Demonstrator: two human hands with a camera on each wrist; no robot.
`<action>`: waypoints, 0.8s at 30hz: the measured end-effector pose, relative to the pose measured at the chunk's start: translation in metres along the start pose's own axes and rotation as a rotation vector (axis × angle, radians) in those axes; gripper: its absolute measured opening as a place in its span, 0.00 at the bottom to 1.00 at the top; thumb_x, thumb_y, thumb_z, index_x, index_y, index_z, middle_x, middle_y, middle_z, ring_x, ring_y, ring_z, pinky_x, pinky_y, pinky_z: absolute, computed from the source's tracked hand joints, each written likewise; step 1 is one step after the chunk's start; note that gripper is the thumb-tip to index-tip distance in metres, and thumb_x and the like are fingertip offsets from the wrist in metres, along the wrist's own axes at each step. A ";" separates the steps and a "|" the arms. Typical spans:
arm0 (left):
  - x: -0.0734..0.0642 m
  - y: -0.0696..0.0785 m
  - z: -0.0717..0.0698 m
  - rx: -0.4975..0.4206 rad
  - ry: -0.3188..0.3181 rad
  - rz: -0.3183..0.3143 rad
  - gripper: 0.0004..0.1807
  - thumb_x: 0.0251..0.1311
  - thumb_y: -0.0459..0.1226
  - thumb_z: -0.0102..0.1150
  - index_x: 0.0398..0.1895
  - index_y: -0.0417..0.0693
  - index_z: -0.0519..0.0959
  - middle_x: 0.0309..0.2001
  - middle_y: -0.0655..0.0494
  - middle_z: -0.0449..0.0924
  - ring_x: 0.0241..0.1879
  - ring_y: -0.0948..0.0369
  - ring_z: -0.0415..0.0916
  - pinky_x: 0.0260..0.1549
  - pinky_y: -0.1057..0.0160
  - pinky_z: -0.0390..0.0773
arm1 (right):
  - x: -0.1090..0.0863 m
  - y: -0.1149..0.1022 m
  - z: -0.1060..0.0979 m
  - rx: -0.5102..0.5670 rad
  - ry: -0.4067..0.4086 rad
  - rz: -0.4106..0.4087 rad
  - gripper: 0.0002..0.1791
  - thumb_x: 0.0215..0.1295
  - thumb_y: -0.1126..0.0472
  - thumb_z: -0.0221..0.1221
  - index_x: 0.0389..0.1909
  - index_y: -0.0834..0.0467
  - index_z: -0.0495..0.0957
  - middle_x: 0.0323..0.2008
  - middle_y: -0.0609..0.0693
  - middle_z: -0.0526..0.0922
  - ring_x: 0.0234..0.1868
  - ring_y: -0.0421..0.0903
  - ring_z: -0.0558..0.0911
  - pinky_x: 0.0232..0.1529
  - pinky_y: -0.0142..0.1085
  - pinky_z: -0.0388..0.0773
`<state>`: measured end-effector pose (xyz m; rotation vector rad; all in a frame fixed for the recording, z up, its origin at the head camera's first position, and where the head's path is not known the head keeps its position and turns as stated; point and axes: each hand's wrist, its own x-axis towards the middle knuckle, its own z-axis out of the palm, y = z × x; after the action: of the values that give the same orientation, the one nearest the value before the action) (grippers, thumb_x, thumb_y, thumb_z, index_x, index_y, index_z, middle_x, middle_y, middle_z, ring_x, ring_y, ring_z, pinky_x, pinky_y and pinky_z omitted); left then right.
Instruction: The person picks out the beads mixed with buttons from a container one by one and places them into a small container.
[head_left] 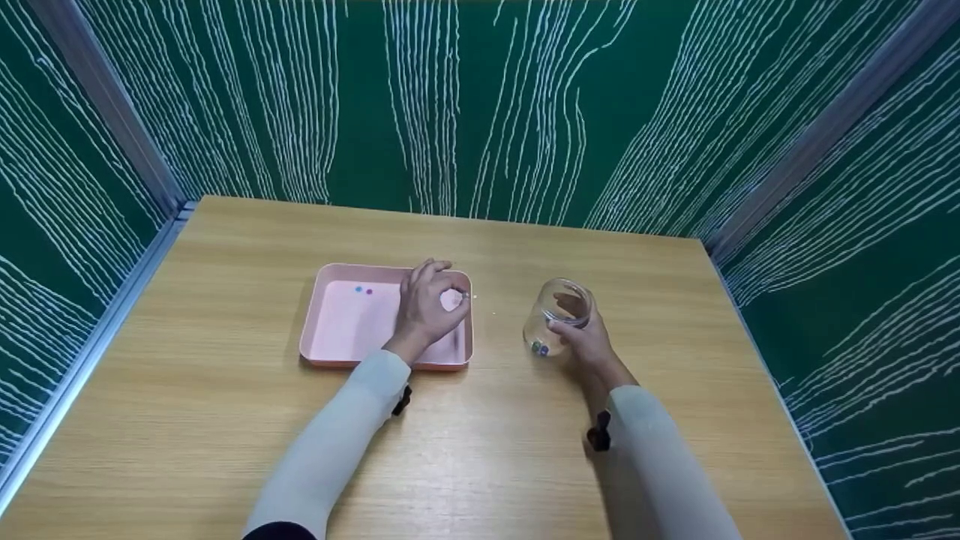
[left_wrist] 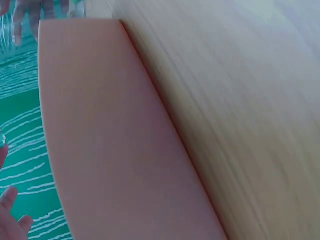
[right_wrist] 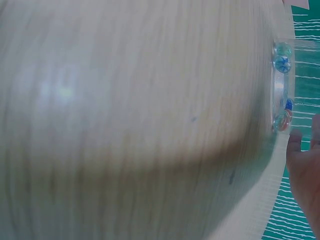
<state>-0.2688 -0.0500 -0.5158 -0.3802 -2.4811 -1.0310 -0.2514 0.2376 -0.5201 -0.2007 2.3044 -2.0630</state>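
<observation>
Over the right side of a pink tray, my left hand pinches a small glass marble between thumb and forefinger, the other fingers raised. Two small marbles, one blue and one purple, lie near the tray's back. To the right of the tray, my right hand grips a clear glass jar round its right side. The jar's mouth is uncovered and leans toward me. Several marbles lie at its bottom, some with blue and red swirls.
Tray and jar stand on a wooden table. Green walls with white wavy lines enclose its back and sides, with metal posts at the corners. A gap of bare wood separates the tray from the jar.
</observation>
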 end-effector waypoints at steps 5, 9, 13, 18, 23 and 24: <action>-0.001 0.008 0.008 -0.018 0.021 0.027 0.05 0.49 0.44 0.64 0.30 0.57 0.83 0.56 0.56 0.79 0.65 0.51 0.66 0.64 0.41 0.58 | 0.000 0.001 0.000 0.009 0.005 -0.016 0.40 0.57 0.74 0.60 0.70 0.63 0.53 0.66 0.71 0.63 0.67 0.69 0.64 0.31 0.33 0.74; -0.002 0.014 0.014 -0.009 0.011 0.035 0.06 0.49 0.45 0.64 0.30 0.57 0.84 0.57 0.56 0.78 0.65 0.52 0.66 0.66 0.44 0.59 | 0.000 0.002 0.000 0.012 0.009 -0.018 0.41 0.57 0.74 0.60 0.70 0.63 0.53 0.66 0.70 0.64 0.68 0.68 0.64 0.31 0.33 0.74; -0.001 0.021 0.019 -0.017 0.001 0.032 0.07 0.50 0.46 0.64 0.30 0.57 0.85 0.58 0.56 0.77 0.65 0.53 0.66 0.66 0.45 0.59 | 0.000 0.002 0.000 0.008 -0.001 -0.020 0.41 0.58 0.74 0.60 0.70 0.62 0.52 0.67 0.70 0.63 0.69 0.68 0.63 0.32 0.34 0.74; 0.001 0.028 0.025 -0.006 0.015 0.033 0.07 0.50 0.47 0.63 0.29 0.58 0.85 0.57 0.57 0.78 0.64 0.54 0.67 0.65 0.45 0.60 | -0.001 0.001 -0.001 -0.003 -0.023 -0.025 0.40 0.59 0.73 0.59 0.70 0.62 0.52 0.68 0.70 0.62 0.69 0.68 0.62 0.34 0.34 0.74; 0.001 0.033 0.030 -0.036 0.009 0.017 0.07 0.50 0.47 0.64 0.30 0.58 0.85 0.57 0.58 0.77 0.65 0.54 0.66 0.67 0.45 0.58 | -0.001 0.001 0.000 0.004 -0.015 -0.030 0.40 0.58 0.74 0.59 0.70 0.63 0.52 0.67 0.71 0.62 0.69 0.70 0.62 0.34 0.34 0.74; 0.000 0.034 0.030 -0.043 0.005 0.012 0.07 0.50 0.47 0.64 0.30 0.58 0.85 0.58 0.58 0.77 0.65 0.54 0.66 0.67 0.46 0.57 | -0.001 0.001 0.001 0.005 -0.014 -0.031 0.40 0.58 0.74 0.59 0.70 0.63 0.52 0.67 0.71 0.62 0.68 0.70 0.62 0.33 0.33 0.73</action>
<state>-0.2638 -0.0045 -0.5140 -0.4049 -2.4532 -1.0804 -0.2508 0.2372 -0.5207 -0.2509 2.3021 -2.0748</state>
